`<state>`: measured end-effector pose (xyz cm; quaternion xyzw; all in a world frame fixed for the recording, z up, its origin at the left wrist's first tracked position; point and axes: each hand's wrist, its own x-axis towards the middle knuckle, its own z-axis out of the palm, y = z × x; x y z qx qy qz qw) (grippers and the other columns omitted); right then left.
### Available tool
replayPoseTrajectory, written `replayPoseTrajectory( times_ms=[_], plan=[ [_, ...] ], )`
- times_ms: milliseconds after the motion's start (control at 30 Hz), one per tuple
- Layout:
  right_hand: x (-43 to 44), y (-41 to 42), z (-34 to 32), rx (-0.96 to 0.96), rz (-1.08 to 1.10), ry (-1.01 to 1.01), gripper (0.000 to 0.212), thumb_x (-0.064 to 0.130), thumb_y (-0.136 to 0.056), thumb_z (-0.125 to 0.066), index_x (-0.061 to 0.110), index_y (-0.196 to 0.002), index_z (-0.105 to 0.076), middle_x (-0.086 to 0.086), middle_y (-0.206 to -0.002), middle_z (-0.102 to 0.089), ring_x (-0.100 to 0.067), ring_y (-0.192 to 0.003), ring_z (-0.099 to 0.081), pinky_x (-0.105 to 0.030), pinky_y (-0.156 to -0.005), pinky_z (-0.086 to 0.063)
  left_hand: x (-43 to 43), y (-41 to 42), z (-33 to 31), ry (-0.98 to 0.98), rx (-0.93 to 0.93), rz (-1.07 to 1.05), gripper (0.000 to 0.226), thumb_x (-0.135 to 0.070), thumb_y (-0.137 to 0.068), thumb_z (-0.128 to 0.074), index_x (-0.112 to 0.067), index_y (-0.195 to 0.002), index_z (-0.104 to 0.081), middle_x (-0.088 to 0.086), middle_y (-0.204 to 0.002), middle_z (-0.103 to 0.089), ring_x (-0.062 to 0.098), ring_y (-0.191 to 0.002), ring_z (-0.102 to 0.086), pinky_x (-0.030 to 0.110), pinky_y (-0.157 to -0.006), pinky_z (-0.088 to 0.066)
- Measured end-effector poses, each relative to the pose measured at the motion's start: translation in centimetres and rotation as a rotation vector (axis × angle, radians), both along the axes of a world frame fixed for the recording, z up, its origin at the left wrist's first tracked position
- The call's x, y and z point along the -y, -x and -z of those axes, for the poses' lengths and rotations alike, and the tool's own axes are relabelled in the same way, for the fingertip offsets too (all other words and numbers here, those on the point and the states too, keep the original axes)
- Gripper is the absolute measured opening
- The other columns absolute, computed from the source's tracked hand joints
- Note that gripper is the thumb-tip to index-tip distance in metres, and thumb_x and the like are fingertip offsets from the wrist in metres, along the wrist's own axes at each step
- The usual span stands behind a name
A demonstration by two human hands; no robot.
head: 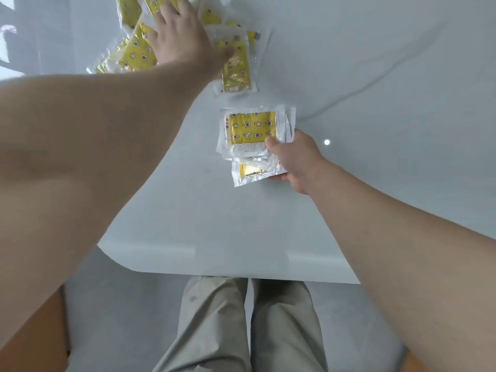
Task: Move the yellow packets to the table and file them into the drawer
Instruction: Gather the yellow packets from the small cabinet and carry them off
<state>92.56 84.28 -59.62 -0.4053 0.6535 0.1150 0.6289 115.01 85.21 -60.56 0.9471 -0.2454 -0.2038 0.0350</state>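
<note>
A stack of yellow packets [251,128] in clear wrappers, printed with stars and moons, sits in my right hand [294,159], which grips it by its right edge just above the white table [204,224]. Farther away, a loose pile of yellow packets [134,49] lies scattered on the table. My left hand [179,36] reaches over that pile with fingers spread, palm down on the packets. One packet [237,68] lies just right of my left wrist. No drawer is in view.
The white table's near edge runs across the lower middle, with my legs in beige trousers [241,326] below it. A brown cardboard surface [35,342] shows at the lower left. A small bright spot [327,142] marks the table right of my right hand.
</note>
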Motion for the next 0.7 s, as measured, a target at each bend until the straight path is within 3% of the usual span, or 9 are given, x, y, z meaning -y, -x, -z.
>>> replayPoseTrajectory(
  times_ms=[100, 167, 300, 400, 500, 533, 600, 700],
  plan=[
    [0.5, -1.1, -0.1, -0.031, -0.161, 0.089, 0.024, 0.030, -0.095, -0.068, 0.021, -0.114, -0.059, 0.004, -0.109, -0.067, -0.017, -0.098, -0.066, -0.043, -0.088, -0.058, -3.3, -0.4, -0.4, -0.071, 0.050, -0.006, 0.083, -0.066, -0.079, -0.065, -0.011, -0.137, -0.043, 0.011, -0.143, -0.040, 0.033, -0.135, -0.037, 0.045, -0.111, -0.033],
    [0.9, -2.2, -0.4, -0.016, -0.227, 0.115, 0.017, 0.025, -0.094, -0.069, 0.022, -0.110, -0.062, 0.000, -0.107, -0.070, -0.023, -0.098, -0.069, -0.049, -0.084, -0.061, -6.0, -0.3, -0.7, -0.046, 0.033, -0.034, 0.073, -0.060, -0.084, -0.061, -0.011, -0.136, -0.045, 0.011, -0.142, -0.040, 0.033, -0.133, -0.038, 0.043, -0.110, -0.032],
    [2.0, -5.5, -0.4, -0.005, -0.353, 0.175, 0.016, 0.024, -0.094, -0.069, 0.022, -0.109, -0.064, -0.001, -0.104, -0.069, -0.025, -0.096, -0.070, -0.047, -0.072, -0.064, -11.4, 1.0, -1.6, 0.045, -0.160, -0.150, 0.061, -0.045, -0.089, -0.061, -0.015, -0.139, -0.046, 0.009, -0.142, -0.042, 0.031, -0.132, -0.042, 0.041, -0.110, -0.034],
    [2.6, -8.4, 0.0, -0.001, -0.461, 0.221, 0.034, 0.029, -0.094, -0.070, 0.020, -0.125, -0.061, -0.004, -0.119, -0.067, -0.028, -0.107, -0.068, -0.049, -0.079, -0.063, -15.2, 2.9, -1.5, 0.084, -0.280, -0.223, 0.054, -0.034, -0.091, -0.063, -0.016, -0.139, -0.046, 0.008, -0.138, -0.047, 0.028, -0.125, -0.050, 0.039, -0.104, -0.041],
    [3.3, -11.0, 0.6, -0.045, -0.676, 0.374, 0.066, 0.037, -0.097, -0.066, 0.014, -0.153, -0.038, -0.006, -0.152, -0.047, -0.028, -0.138, -0.047, -0.036, -0.109, -0.044, -17.4, 5.0, -1.1, 0.115, -0.357, -0.290, 0.049, -0.029, -0.094, -0.062, -0.016, -0.138, -0.046, 0.006, -0.136, -0.049, 0.021, -0.117, -0.053, 0.029, -0.091, -0.039],
    [3.4, -11.6, 0.8, -0.067, -0.729, 0.441, 0.072, 0.040, -0.098, -0.065, 0.013, -0.156, -0.032, -0.006, -0.157, -0.041, -0.026, -0.142, -0.042, -0.031, -0.111, -0.038, -17.8, 5.6, -0.9, 0.125, -0.372, -0.302, 0.048, -0.029, -0.094, -0.062, -0.016, -0.138, -0.046, 0.006, -0.135, -0.050, 0.019, -0.113, -0.053, 0.027, -0.088, -0.037],
    [3.3, -12.9, 1.4, -0.120, -0.772, 0.550, 0.076, 0.046, -0.094, -0.068, 0.015, -0.154, -0.034, -0.007, -0.157, -0.038, -0.025, -0.139, -0.046, -0.030, -0.106, -0.039, -18.3, 6.3, -0.6, 0.144, -0.399, -0.321, 0.048, -0.028, -0.094, -0.062, -0.017, -0.138, -0.046, 0.004, -0.134, -0.051, 0.016, -0.107, -0.052, 0.026, -0.085, -0.036],
    [2.5, -13.6, 2.8, -0.274, -0.739, 0.657, 0.084, 0.057, -0.083, -0.074, 0.020, -0.148, -0.035, -0.009, -0.150, -0.033, -0.029, -0.132, -0.047, -0.039, -0.099, -0.045, -18.1, 6.0, -0.2, 0.169, -0.433, -0.343, 0.046, -0.028, -0.095, -0.061, -0.019, -0.138, -0.047, 0.003, -0.134, -0.051, 0.012, -0.099, -0.048, 0.027, -0.084, -0.039]
  ],
)
